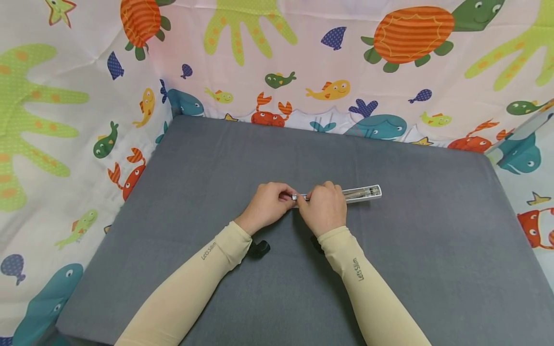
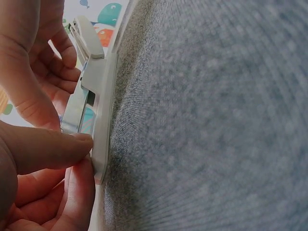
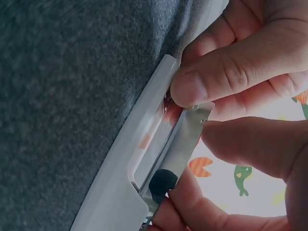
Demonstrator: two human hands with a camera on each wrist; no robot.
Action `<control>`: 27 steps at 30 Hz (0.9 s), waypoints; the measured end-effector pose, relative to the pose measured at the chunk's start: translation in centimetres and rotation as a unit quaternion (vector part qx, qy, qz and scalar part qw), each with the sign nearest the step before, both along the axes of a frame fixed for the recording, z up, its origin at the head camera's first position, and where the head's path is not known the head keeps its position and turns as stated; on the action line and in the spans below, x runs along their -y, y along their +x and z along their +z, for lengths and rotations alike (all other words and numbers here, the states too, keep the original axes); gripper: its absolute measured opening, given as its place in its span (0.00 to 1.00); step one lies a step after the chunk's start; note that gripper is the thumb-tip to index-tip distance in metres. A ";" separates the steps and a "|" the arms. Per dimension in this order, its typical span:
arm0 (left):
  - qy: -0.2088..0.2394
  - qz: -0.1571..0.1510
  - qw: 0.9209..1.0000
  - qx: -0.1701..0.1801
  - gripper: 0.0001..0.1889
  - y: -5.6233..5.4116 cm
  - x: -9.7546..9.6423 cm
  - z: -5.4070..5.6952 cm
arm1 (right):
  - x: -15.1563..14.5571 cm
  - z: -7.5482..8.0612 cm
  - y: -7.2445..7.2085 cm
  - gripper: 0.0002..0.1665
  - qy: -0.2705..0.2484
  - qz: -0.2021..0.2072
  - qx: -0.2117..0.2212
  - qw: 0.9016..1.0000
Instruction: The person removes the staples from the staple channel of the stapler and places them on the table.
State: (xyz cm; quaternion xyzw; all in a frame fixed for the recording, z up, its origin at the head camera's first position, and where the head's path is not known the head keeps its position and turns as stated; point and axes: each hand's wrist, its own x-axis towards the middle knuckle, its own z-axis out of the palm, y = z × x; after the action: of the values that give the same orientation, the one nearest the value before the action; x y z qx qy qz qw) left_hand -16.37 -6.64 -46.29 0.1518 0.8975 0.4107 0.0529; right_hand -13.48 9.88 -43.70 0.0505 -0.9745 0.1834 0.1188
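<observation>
A white stapler (image 1: 363, 193) lies near the middle of the table, its top cover swung far back to the right, with the inside and a long spring showing. My left hand (image 1: 268, 204) is at the front end, thumb and forefinger pinching the tip of the metal staple channel (image 3: 180, 137); anything between those fingertips is hidden. Around the channel's side, my right hand (image 1: 323, 206) grips the stapler, its thumb against the metal edge. Below the channel runs the white base (image 2: 102, 120), close along the cloth. A dark piece (image 3: 162, 183) sits partway along the channel.
Grey cloth covers the table (image 1: 433, 240). Curtains printed with sea animals (image 1: 268, 57) stand along its back and both sides. Black wrist mounts (image 1: 258, 249) show below the cuffs of the beige sleeves (image 1: 195, 283).
</observation>
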 end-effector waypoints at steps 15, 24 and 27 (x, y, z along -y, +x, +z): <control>0.005 -0.002 1.000 0.008 0.07 0.1 0.0 0.2 | -0.5 0.0 -0.3 0.19 -0.035 -0.013 0.045 0.998; 0.006 -0.001 1.000 0.009 0.07 0.0 0.0 0.0 | -0.8 0.1 -0.4 0.18 -0.062 -0.004 0.041 0.997; 0.009 0.000 1.000 0.011 0.08 0.0 0.1 -0.1 | -0.9 0.1 -0.5 0.18 -0.069 0.000 0.037 0.997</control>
State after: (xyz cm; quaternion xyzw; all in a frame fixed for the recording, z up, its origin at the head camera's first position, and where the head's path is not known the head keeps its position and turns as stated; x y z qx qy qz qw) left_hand -16.33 -6.72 -46.35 0.1479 0.8929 0.4208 0.0616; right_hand -13.96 10.73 -43.58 0.0354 -0.9633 0.2519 0.0855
